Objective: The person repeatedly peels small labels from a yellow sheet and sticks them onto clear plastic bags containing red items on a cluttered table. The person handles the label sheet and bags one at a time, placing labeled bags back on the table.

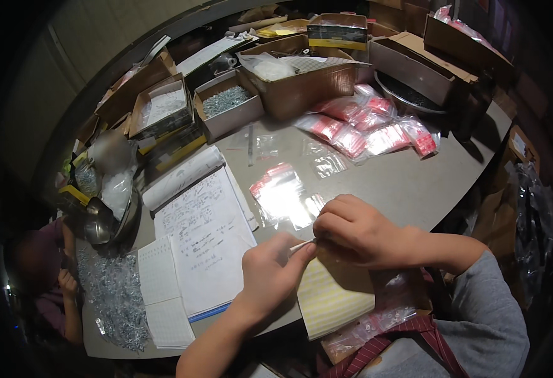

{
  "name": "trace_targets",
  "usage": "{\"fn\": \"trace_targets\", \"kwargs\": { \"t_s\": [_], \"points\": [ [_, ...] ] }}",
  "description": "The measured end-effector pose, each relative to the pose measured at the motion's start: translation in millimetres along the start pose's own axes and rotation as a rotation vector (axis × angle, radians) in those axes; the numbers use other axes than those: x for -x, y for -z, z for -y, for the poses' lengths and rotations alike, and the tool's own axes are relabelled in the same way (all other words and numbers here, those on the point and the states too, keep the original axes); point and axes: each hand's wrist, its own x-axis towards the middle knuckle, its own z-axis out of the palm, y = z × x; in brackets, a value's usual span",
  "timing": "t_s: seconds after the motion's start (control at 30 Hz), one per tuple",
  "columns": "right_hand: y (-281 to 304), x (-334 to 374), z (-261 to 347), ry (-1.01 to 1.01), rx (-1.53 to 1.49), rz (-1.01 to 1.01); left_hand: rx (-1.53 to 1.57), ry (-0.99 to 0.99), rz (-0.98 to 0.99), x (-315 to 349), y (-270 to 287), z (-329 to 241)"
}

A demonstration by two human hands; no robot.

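Over the table's near edge, both my hands meet above a yellow-and-white checked sheet or pad (336,293). My left hand (269,268), slightly blurred, is closed with a thin white stick-like piece (301,246) between thumb and fingers. At that piece's far end my right hand (360,228) is pinched shut; its fingertips hide what they hold. Just beyond my hands lie small clear zip bags with red tops (281,195), shining in the light. Left of my left hand, an open notebook (204,258) shows handwritten pages.
A heap of small metal screws (109,305) covers the left table end, where another person (52,277) sits. Along the back stand cardboard boxes (409,69), a box of metal parts (226,101) and a brown bin (311,91). Filled red-and-clear bags (374,129) lie in front of them.
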Motion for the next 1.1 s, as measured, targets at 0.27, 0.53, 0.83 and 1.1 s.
{"fn": "trace_targets", "kwargs": {
  "t_s": [0.27, 0.53, 0.83, 1.1],
  "points": [
    [-3.3, -2.1, -1.3, 0.196, 0.238, -0.020, 0.229, 0.251, 0.060, -8.3, 5.5, -0.4],
    [21.3, -40.8, -124.8, -0.721, -0.244, 0.105, 0.144, 0.217, 0.052, -9.7, 0.5, 16.9],
    [35.4, -70.7, -124.0, -0.717, 0.296, 0.452, 0.115, 0.188, 0.091, -8.8, 0.7, 18.5],
    [16.6, -102.8, -170.8, -0.680, -0.082, 0.101, 0.085, 0.150, 0.039, -9.3, -1.7, 15.9]
  ]
}}
